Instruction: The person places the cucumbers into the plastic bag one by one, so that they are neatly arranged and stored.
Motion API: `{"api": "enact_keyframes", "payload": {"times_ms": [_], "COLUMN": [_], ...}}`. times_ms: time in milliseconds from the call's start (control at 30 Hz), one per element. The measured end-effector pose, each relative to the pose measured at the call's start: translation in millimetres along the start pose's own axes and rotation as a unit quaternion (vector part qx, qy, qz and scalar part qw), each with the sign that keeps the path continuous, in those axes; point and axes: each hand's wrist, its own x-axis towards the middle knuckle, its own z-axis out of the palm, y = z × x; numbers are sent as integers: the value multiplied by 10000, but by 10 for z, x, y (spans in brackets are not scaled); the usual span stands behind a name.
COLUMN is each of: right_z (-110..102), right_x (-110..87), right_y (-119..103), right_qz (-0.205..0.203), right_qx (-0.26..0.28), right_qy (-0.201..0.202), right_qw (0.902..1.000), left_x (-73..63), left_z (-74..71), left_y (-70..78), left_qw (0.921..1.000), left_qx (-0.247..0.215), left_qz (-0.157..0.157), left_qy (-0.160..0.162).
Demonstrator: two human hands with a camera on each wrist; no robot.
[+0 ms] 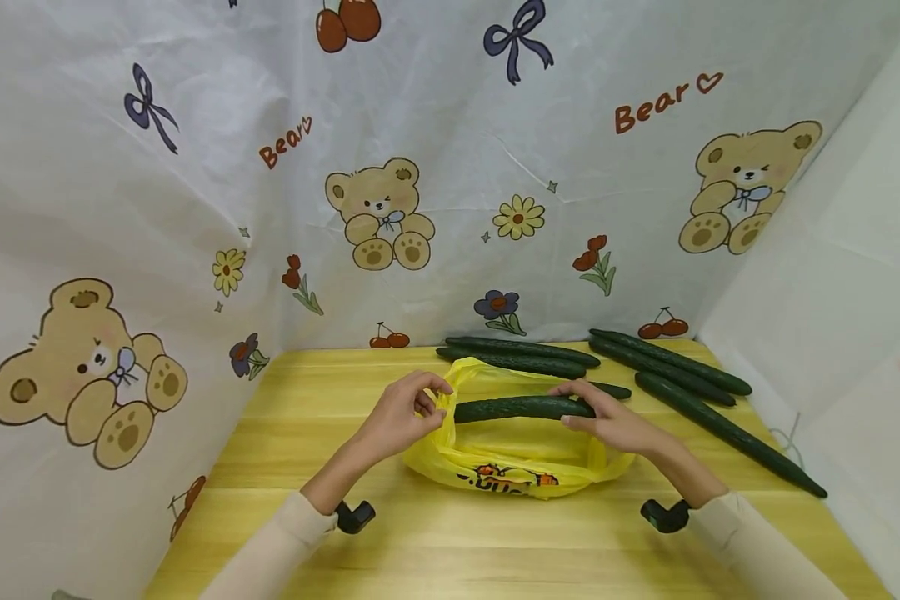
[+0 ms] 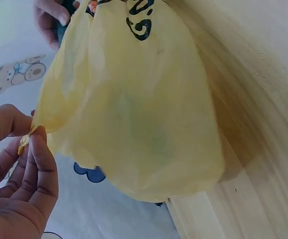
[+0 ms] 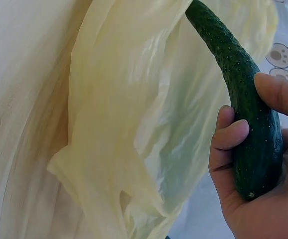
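Observation:
A yellow plastic bag (image 1: 438,465) with dark print lies on the table, its mouth spread open. My left hand (image 1: 401,414) pinches the left rim of the bag; the gathered plastic shows between thumb and fingers in the left wrist view. My right hand (image 1: 611,419) grips one end of a dark green cucumber (image 1: 517,407), which lies roughly level across the bag's mouth. In the right wrist view, the thumb and curled fingers wrap around the cucumber (image 3: 243,94). Its far end reaches the bag's left side, where the plastic hides the tip.
Behind the bag lie two cucumbers (image 1: 521,361), with the end of another cucumber (image 1: 611,390) showing beside the right hand. Several more, including a long cucumber (image 1: 727,433), lie on the right of the wooden table (image 1: 487,554). Bear-printed cloth (image 1: 450,300) hangs behind.

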Motion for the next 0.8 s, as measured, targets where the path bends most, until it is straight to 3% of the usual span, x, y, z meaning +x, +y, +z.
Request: {"api": "enact_keyframes", "payload": {"times_ms": [267, 400, 567, 800], "right_z": [50, 72, 107, 106], "right_x": [63, 81, 102, 98], "right_y": [109, 132, 100, 5], "right_qz": [15, 34, 6, -258], "right_qx": [-389, -1160, -2058, -1579], "right_qy": [-67, -102, 5, 369], "right_qw": [9992, 9932, 9786, 9864], "left_x": [1, 9, -2, -10], "left_z": [-92, -133, -117, -75], "left_y": [131, 188, 192, 134], "left_qw": [9992, 9983, 9990, 9992], "left_qx": [-15, -94, -116, -91], "left_qz": [221, 355, 276, 206], "left_qy": [327, 445, 331, 331]}}
